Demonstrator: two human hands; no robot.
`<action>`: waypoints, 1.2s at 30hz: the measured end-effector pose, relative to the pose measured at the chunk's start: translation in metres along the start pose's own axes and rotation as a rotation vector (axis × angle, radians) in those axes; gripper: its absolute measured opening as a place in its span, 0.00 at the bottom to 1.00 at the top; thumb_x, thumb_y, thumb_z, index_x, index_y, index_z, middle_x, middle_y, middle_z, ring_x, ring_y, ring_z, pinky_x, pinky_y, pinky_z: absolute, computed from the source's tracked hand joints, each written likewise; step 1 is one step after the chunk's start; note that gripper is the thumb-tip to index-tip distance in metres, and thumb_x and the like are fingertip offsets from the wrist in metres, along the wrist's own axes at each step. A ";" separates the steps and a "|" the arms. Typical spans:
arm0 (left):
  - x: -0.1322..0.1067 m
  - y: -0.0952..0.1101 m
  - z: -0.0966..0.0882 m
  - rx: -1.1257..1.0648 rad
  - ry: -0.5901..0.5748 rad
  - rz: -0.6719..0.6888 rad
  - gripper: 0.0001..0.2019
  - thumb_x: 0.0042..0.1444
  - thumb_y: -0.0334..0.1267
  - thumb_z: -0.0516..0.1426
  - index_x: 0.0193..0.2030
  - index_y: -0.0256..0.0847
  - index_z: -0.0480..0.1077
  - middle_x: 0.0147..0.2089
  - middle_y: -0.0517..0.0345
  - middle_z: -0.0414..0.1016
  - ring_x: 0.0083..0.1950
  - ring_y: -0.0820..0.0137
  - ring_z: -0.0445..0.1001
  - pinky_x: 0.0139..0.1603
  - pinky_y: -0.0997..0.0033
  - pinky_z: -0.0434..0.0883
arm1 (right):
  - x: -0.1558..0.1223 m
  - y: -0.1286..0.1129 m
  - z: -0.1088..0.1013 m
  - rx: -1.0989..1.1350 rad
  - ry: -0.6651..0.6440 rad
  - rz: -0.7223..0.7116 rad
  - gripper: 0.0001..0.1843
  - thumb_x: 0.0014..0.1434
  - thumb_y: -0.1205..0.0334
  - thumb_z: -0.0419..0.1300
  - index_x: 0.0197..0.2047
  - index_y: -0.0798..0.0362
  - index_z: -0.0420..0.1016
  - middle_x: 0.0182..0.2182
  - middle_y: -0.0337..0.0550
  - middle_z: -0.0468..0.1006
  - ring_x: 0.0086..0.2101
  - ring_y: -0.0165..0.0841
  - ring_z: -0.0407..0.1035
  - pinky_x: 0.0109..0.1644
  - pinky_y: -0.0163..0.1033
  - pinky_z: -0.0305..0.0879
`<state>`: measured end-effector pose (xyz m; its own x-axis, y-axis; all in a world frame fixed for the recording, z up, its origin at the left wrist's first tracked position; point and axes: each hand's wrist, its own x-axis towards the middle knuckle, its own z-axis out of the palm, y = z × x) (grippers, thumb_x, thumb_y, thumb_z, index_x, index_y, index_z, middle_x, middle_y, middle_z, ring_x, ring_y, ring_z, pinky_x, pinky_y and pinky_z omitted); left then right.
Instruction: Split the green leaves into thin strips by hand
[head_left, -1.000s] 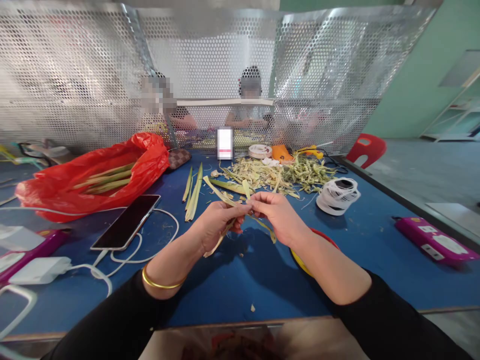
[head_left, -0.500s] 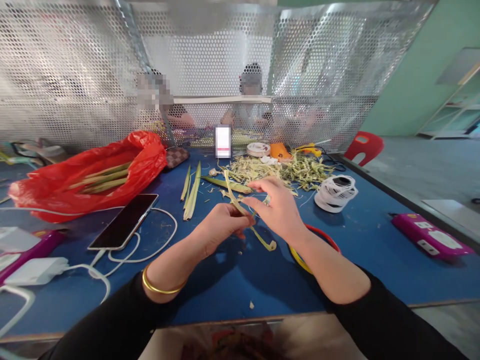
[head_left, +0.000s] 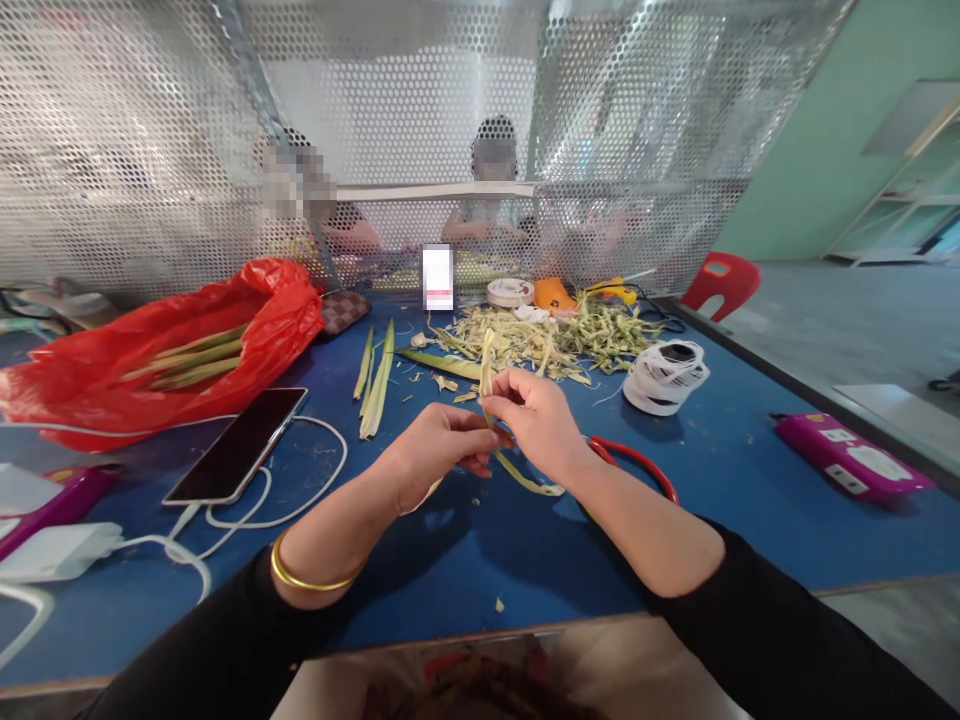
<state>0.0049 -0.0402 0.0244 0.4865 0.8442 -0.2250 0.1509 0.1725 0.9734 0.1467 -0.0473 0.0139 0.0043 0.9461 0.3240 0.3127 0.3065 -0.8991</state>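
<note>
My left hand (head_left: pixel 442 445) is closed on a pale yellow-green leaf strip (head_left: pixel 487 352), low on its length. Just above and to the right, my right hand (head_left: pixel 541 415) pinches the same strip between thumb and fingers. Its upper end stands nearly upright above my fingers. Below the hands a narrow tail of leaf (head_left: pixel 525 483) hangs to the right, and another pale piece shows under the left palm. Behind my hands a green leaf (head_left: pixel 435 363) lies on the blue table (head_left: pixel 480 560).
A heap of leaf scraps (head_left: pixel 517 340) lies beyond my hands. Leaf blades (head_left: pixel 379 385), a phone (head_left: pixel 236 445) and a red bag (head_left: pixel 277 310) are on the left. At right are a white string roll (head_left: pixel 664 378), a red ring (head_left: pixel 641 460) and a purple device (head_left: pixel 855 458).
My right hand has closed from a loose, spread pose onto the upper part of the leaf strip. The strip's top has swung from leaning left to nearly upright.
</note>
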 end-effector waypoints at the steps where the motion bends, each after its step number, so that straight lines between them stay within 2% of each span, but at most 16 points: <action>1: 0.000 0.000 0.000 0.006 -0.004 -0.006 0.04 0.41 0.33 0.59 0.19 0.37 0.73 0.17 0.63 0.66 0.22 0.75 0.66 0.29 0.71 0.70 | -0.001 0.000 0.001 -0.002 0.017 0.000 0.07 0.51 0.64 0.58 0.24 0.53 0.64 0.18 0.31 0.61 0.20 0.25 0.55 0.24 0.32 0.53; 7: -0.001 -0.001 0.001 -0.012 -0.033 -0.004 0.09 0.42 0.35 0.61 0.15 0.37 0.68 0.16 0.64 0.63 0.21 0.76 0.64 0.29 0.69 0.71 | -0.004 0.002 0.006 0.097 0.078 0.060 0.07 0.51 0.64 0.58 0.24 0.53 0.65 0.17 0.31 0.61 0.19 0.25 0.55 0.22 0.31 0.53; 10: -0.002 0.000 -0.001 -0.072 -0.096 0.013 0.09 0.44 0.40 0.62 0.23 0.36 0.73 0.18 0.65 0.62 0.20 0.78 0.59 0.29 0.70 0.71 | -0.002 0.001 0.004 0.288 0.010 0.136 0.07 0.52 0.62 0.58 0.25 0.52 0.64 0.17 0.31 0.63 0.17 0.24 0.54 0.18 0.30 0.52; 13: -0.002 0.002 -0.003 -0.142 -0.136 0.010 0.14 0.50 0.46 0.59 0.31 0.35 0.76 0.19 0.65 0.59 0.20 0.79 0.57 0.29 0.70 0.70 | 0.001 -0.003 -0.001 0.482 -0.064 0.160 0.09 0.51 0.60 0.60 0.25 0.52 0.64 0.19 0.34 0.67 0.20 0.26 0.59 0.18 0.30 0.56; 17: -0.002 0.004 -0.003 -0.202 -0.115 0.019 0.18 0.52 0.50 0.55 0.30 0.34 0.75 0.20 0.64 0.57 0.21 0.78 0.57 0.29 0.70 0.70 | 0.002 -0.007 -0.006 0.559 -0.107 0.159 0.11 0.50 0.58 0.62 0.25 0.52 0.64 0.22 0.36 0.71 0.21 0.27 0.62 0.19 0.31 0.60; 20: -0.001 0.001 0.000 -0.091 -0.058 0.074 0.17 0.50 0.50 0.57 0.26 0.36 0.74 0.19 0.65 0.58 0.21 0.77 0.58 0.27 0.72 0.69 | 0.003 -0.006 -0.005 0.568 -0.123 0.157 0.11 0.50 0.57 0.62 0.25 0.53 0.64 0.23 0.37 0.72 0.20 0.27 0.64 0.20 0.32 0.62; 23: -0.001 -0.002 0.002 0.097 0.016 0.146 0.15 0.49 0.48 0.58 0.25 0.37 0.73 0.21 0.61 0.65 0.21 0.78 0.59 0.25 0.75 0.66 | 0.003 -0.004 -0.003 0.563 -0.127 0.160 0.11 0.49 0.58 0.62 0.24 0.53 0.64 0.22 0.36 0.71 0.19 0.27 0.64 0.19 0.33 0.63; 26: -0.001 -0.004 0.004 0.173 0.026 0.159 0.12 0.49 0.44 0.58 0.26 0.37 0.75 0.25 0.59 0.70 0.21 0.77 0.61 0.24 0.76 0.66 | 0.001 -0.002 0.000 0.514 -0.082 0.177 0.09 0.49 0.61 0.61 0.24 0.52 0.63 0.19 0.34 0.69 0.18 0.26 0.62 0.16 0.31 0.59; 28: -0.002 -0.003 0.005 0.180 0.007 0.136 0.10 0.48 0.42 0.58 0.26 0.37 0.75 0.23 0.60 0.69 0.21 0.76 0.61 0.24 0.75 0.66 | -0.001 -0.001 0.002 0.455 -0.044 0.183 0.08 0.50 0.63 0.59 0.25 0.51 0.63 0.18 0.33 0.68 0.18 0.26 0.61 0.15 0.30 0.55; 32: -0.003 -0.003 0.007 0.160 -0.056 0.090 0.08 0.46 0.37 0.56 0.20 0.39 0.72 0.15 0.65 0.59 0.19 0.76 0.59 0.23 0.74 0.66 | -0.005 0.000 0.006 0.309 -0.021 0.153 0.06 0.52 0.62 0.57 0.26 0.50 0.63 0.17 0.32 0.66 0.16 0.26 0.58 0.15 0.31 0.51; 36: -0.004 -0.005 0.009 0.127 -0.104 0.061 0.10 0.46 0.36 0.55 0.17 0.39 0.69 0.14 0.66 0.55 0.18 0.76 0.57 0.22 0.74 0.66 | -0.007 -0.001 0.008 0.143 0.030 0.027 0.07 0.51 0.64 0.58 0.25 0.51 0.64 0.17 0.32 0.64 0.18 0.26 0.58 0.20 0.32 0.55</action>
<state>0.0099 -0.0485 0.0204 0.5835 0.7929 -0.1757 0.2227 0.0518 0.9735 0.1386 -0.0535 0.0102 0.0402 0.9513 0.3056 0.1740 0.2945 -0.9397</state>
